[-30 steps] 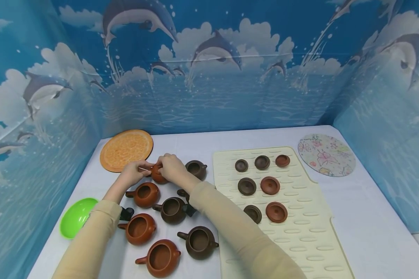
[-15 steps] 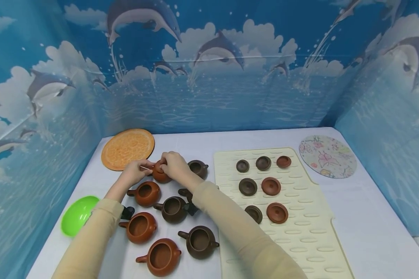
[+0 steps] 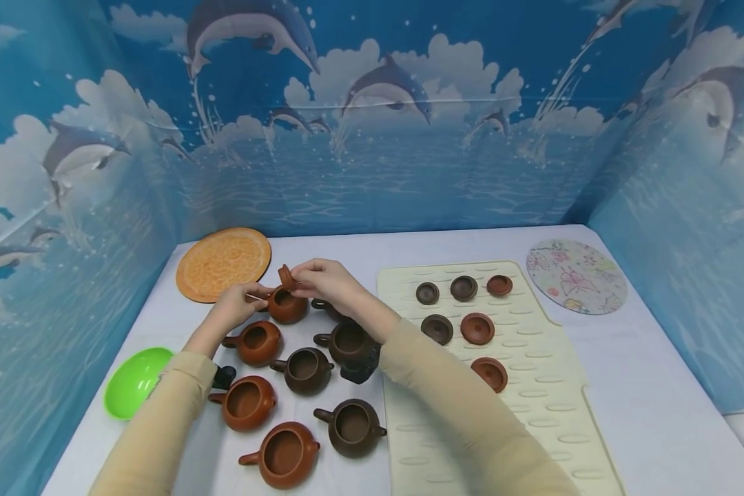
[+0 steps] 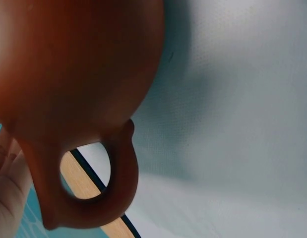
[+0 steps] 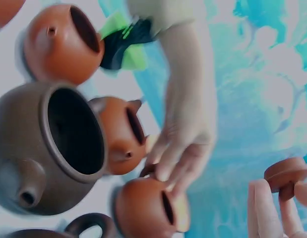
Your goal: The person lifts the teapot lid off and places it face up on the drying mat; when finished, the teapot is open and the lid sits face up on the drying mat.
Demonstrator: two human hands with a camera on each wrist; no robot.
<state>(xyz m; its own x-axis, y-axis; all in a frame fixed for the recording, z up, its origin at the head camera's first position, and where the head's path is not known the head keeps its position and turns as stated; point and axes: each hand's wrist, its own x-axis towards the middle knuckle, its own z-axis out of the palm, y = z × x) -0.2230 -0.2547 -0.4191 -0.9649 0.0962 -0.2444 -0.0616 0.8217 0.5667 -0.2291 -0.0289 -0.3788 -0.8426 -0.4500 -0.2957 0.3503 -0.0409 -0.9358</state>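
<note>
At the far end of the teapots, my left hand [image 3: 240,306] holds a small reddish-brown teapot [image 3: 288,308] by its handle. Its top is uncovered and the dark opening shows. My right hand [image 3: 330,279] pinches a small reddish-brown lid [image 3: 286,277], tilted on edge just above that opening. The right wrist view shows the same lid [image 5: 287,173] between my right fingers [image 5: 265,210], with my left hand [image 5: 188,144] at the teapot [image 5: 143,208]. A larger reddish teapot [image 4: 79,69] fills much of the left wrist view, its looped handle toward the camera.
Lidless reddish teapots [image 3: 246,405] and dark brown teapots [image 3: 355,428] stand close below my hands. Several lids [image 3: 477,329] lie on a cream ridged mat [image 3: 545,413] at right. A green bowl [image 3: 133,386], an orange round mat [image 3: 223,265] and a patterned round mat [image 3: 576,277] lie farther out.
My right hand has lifted the lid off the small teapot and tilted it up, drawing slightly right. The pot's opening now shows. My left hand keeps its place at the handle.
</note>
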